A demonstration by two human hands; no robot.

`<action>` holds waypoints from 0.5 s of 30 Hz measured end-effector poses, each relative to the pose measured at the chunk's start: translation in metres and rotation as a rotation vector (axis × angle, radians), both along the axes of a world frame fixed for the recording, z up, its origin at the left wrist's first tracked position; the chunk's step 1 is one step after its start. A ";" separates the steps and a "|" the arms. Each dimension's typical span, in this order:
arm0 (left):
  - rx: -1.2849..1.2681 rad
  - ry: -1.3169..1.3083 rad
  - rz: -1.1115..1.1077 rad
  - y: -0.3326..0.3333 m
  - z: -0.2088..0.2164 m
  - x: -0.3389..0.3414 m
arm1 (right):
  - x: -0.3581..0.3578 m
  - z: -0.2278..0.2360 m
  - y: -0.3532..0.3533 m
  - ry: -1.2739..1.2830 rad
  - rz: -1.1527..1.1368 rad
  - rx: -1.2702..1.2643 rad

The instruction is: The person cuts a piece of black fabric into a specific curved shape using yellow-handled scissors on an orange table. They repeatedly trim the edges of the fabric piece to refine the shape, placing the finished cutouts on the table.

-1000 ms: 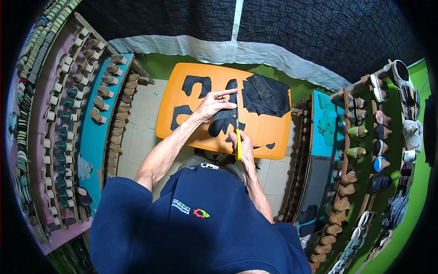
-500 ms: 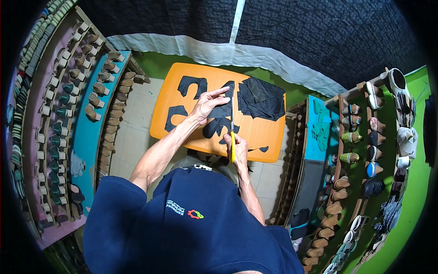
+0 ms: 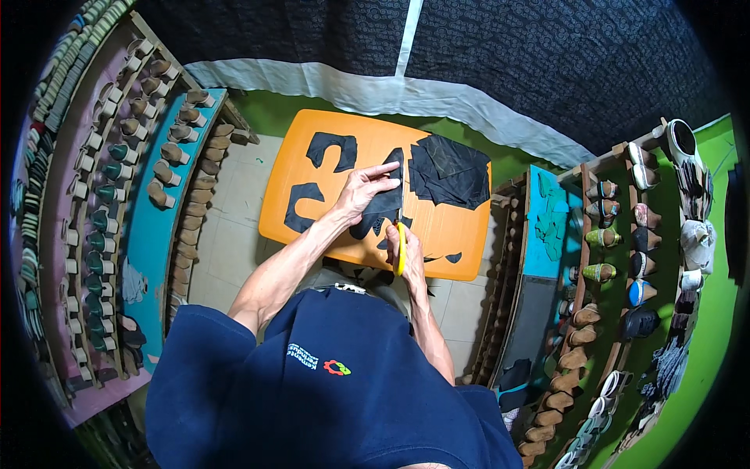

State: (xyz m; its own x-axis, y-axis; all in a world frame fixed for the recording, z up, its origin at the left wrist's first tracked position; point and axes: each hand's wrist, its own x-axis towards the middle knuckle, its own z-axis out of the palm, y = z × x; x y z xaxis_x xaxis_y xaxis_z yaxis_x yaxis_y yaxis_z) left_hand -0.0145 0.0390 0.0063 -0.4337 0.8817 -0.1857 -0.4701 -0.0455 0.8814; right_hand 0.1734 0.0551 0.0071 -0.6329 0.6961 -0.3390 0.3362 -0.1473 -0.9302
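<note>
black cutout, orange board edge near

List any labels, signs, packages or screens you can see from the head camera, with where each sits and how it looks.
No packages, signs or screens in view.
Shirt logo: on the back of the dark blue shirt, lower centre; small pale lettering beside a red, green and orange round emblem.
</note>
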 end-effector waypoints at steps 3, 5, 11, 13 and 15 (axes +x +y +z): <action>0.004 0.080 -0.004 -0.001 0.001 0.000 | -0.002 0.000 0.001 0.006 -0.073 -0.047; 0.007 0.110 -0.006 -0.001 0.005 0.000 | -0.001 -0.002 0.002 0.013 -0.072 -0.056; 0.012 0.122 -0.013 -0.001 0.008 0.000 | 0.000 -0.003 0.004 -0.001 -0.076 -0.058; 0.007 0.137 -0.009 -0.001 0.009 0.001 | 0.000 -0.003 0.004 -0.001 -0.083 -0.061; 0.008 0.128 -0.020 -0.001 0.010 0.000 | 0.000 -0.004 0.003 0.000 -0.091 -0.058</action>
